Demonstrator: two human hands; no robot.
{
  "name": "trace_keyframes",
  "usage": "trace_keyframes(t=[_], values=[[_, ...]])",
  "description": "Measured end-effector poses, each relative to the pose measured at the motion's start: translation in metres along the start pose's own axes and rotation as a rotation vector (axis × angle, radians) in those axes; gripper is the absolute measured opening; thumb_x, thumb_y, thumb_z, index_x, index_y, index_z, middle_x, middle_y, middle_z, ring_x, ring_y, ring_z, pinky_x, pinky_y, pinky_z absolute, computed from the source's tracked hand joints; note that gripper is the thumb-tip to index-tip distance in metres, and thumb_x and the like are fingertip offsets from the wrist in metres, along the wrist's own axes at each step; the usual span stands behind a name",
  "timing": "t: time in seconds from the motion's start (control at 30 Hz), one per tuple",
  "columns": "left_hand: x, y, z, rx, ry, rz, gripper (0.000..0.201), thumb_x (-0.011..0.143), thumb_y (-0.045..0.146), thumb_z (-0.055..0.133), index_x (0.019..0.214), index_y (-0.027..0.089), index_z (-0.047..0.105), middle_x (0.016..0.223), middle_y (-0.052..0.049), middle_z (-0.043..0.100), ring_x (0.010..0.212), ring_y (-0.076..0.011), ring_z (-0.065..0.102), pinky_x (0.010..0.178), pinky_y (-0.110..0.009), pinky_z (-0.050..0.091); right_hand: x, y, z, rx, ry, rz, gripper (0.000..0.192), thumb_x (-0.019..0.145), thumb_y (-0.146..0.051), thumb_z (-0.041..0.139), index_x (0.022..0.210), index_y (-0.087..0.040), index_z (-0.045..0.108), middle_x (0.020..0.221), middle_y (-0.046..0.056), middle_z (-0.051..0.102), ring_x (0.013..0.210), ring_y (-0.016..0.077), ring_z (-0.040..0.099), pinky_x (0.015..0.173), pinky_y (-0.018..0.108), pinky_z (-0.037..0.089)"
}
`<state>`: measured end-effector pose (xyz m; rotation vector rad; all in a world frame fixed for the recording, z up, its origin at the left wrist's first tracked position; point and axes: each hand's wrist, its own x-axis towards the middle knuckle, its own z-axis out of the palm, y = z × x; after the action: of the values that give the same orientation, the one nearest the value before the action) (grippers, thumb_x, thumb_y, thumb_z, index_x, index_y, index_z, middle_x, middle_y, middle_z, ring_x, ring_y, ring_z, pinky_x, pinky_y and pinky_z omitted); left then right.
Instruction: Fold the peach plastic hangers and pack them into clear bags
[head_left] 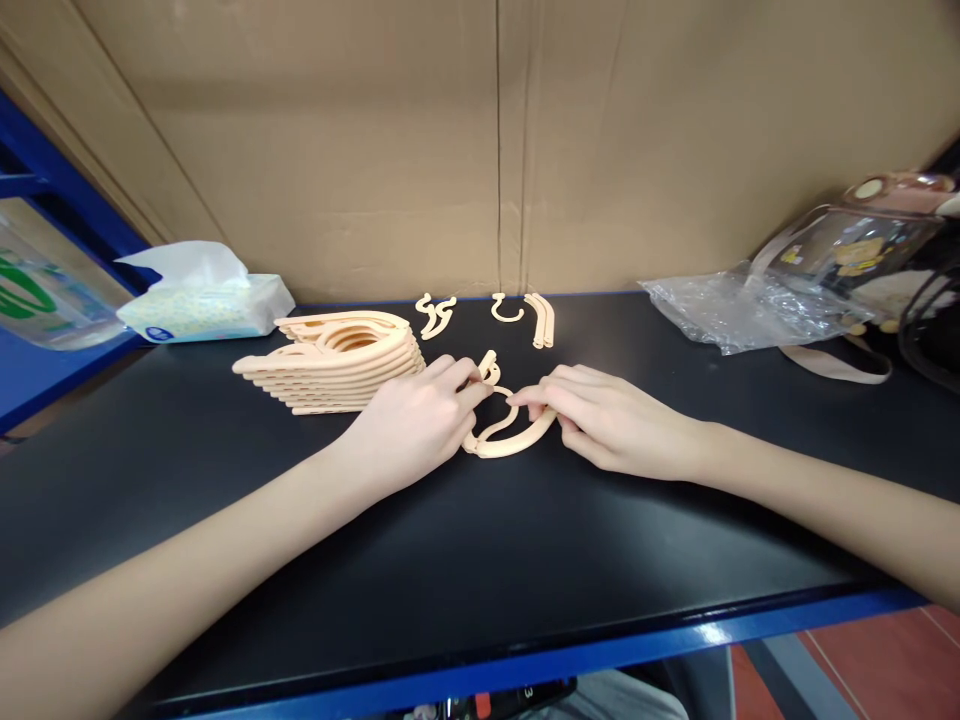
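Both hands are on one peach-coloured plastic hanger [517,440], a curved piece with a thinner bar inside it, lying low over the black tabletop. My left hand [416,420] is closed, its fingers pinching the hanger's left side. Its thumb is partly hidden. From the right, my right hand [611,420] grips the other end of the curve, with the index finger resting on the inner bar. Close beside my left hand stands a neat stack of matching hangers [337,365]. Behind the hands are loose hooks [439,315], another hook [508,310] and two short curved pieces [541,320].
A tissue pack [210,305] sits at the back left, near a clear plastic container [56,290]. Crumpled clear plastic bag [742,305] and a transparent bottle with a strap [862,240] lie at the right. Cardboard [337,150] walls the table's rear edge.
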<state>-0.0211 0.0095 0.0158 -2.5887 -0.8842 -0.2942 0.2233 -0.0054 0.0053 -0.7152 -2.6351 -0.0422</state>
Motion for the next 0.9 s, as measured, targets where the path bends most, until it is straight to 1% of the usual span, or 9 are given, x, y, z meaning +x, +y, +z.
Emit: trace_keyframes(t=[0.07, 0.17, 0.23, 0.33, 0.43, 0.53, 0.6, 0.7, 0.9], values=[[0.0001, 0.0, -0.0022, 0.009, -0.035, -0.002, 0.03, 0.09, 0.01, 0.049, 0.114, 0.015, 0.066, 0.107, -0.007, 0.065, 0.095, -0.0221, 0.062, 0.067, -0.03, 0.052, 0.0001, 0.0022, 0.0011, 0.002, 0.008, 0.032, 0.051, 0.08, 0.005, 0.04, 0.126, -0.016, 0.049, 0.1, 0.006, 0.063, 0.091, 0.0191, 0.053, 0.083, 0.033, 0.047], [0.0004, -0.0002, -0.0052, 0.003, -0.096, -0.011, 0.04, 0.087, 0.0, 0.044, 0.118, 0.016, 0.064, 0.109, -0.007, 0.065, 0.1, -0.023, 0.06, 0.07, -0.03, 0.053, 0.0012, 0.0038, 0.0018, -0.012, 0.034, 0.082, 0.047, 0.082, 0.004, 0.04, 0.123, -0.016, 0.051, 0.097, 0.005, 0.062, 0.09, 0.0187, 0.054, 0.08, 0.031, 0.047], [0.0005, -0.0004, -0.0059, -0.005, -0.114, -0.007, 0.046, 0.084, -0.005, 0.041, 0.119, 0.016, 0.064, 0.109, -0.007, 0.064, 0.102, -0.0231, 0.059, 0.072, -0.031, 0.054, 0.0018, 0.004, 0.0012, -0.023, 0.07, 0.116, 0.041, 0.084, 0.001, 0.04, 0.119, -0.017, 0.053, 0.096, 0.005, 0.062, 0.09, 0.0185, 0.055, 0.079, 0.03, 0.047], [0.0003, -0.0008, -0.0043, -0.013, -0.105, 0.009, 0.051, 0.082, -0.007, 0.041, 0.122, 0.016, 0.062, 0.111, -0.008, 0.063, 0.103, -0.0237, 0.058, 0.076, -0.033, 0.055, 0.0017, 0.0034, -0.0008, -0.059, 0.111, 0.193, 0.028, 0.09, -0.006, 0.039, 0.108, -0.016, 0.059, 0.092, 0.005, 0.064, 0.086, 0.0182, 0.057, 0.074, 0.03, 0.045], [0.0001, -0.0013, -0.0011, -0.011, -0.064, 0.03, 0.051, 0.081, -0.008, 0.042, 0.123, 0.015, 0.06, 0.115, -0.009, 0.061, 0.106, -0.0248, 0.057, 0.079, -0.035, 0.055, 0.0012, 0.0026, -0.0019, -0.115, 0.118, 0.24, 0.024, 0.092, -0.01, 0.04, 0.1, -0.016, 0.062, 0.084, 0.005, 0.067, 0.075, 0.0172, 0.059, 0.07, 0.03, 0.042], [-0.0002, -0.002, 0.0012, -0.004, -0.013, 0.034, 0.049, 0.083, -0.007, 0.043, 0.126, 0.012, 0.057, 0.118, -0.01, 0.06, 0.107, -0.0245, 0.056, 0.081, -0.035, 0.055, 0.0015, 0.0021, -0.0012, -0.137, 0.108, 0.23, 0.023, 0.091, -0.011, 0.042, 0.098, -0.016, 0.063, 0.081, 0.004, 0.068, 0.07, 0.0167, 0.059, 0.07, 0.031, 0.04], [-0.0003, -0.0025, 0.0021, 0.008, 0.009, 0.031, 0.046, 0.086, -0.005, 0.042, 0.127, 0.01, 0.056, 0.119, -0.011, 0.06, 0.109, -0.0244, 0.056, 0.083, -0.035, 0.055, 0.0019, 0.002, -0.0005, -0.134, 0.102, 0.22, 0.022, 0.09, -0.011, 0.043, 0.097, -0.016, 0.063, 0.081, 0.004, 0.069, 0.071, 0.017, 0.06, 0.071, 0.031, 0.04], [-0.0003, -0.0035, 0.0029, 0.019, 0.008, 0.026, 0.041, 0.091, 0.001, 0.04, 0.128, 0.01, 0.057, 0.12, -0.012, 0.06, 0.11, -0.0254, 0.056, 0.083, -0.036, 0.054, 0.0021, 0.0017, -0.0004, -0.133, 0.094, 0.221, 0.021, 0.09, -0.012, 0.043, 0.097, -0.017, 0.062, 0.085, 0.005, 0.069, 0.075, 0.0182, 0.061, 0.074, 0.032, 0.041], [0.0002, -0.0043, 0.0024, -0.018, 0.006, 0.027, 0.038, 0.093, 0.006, 0.041, 0.127, 0.013, 0.058, 0.119, -0.013, 0.06, 0.111, -0.0257, 0.055, 0.087, -0.038, 0.053, 0.0024, 0.0008, -0.0016, -0.13, 0.066, 0.233, 0.02, 0.095, -0.017, 0.043, 0.1, -0.017, 0.062, 0.091, 0.006, 0.069, 0.081, 0.0196, 0.061, 0.078, 0.034, 0.041]])
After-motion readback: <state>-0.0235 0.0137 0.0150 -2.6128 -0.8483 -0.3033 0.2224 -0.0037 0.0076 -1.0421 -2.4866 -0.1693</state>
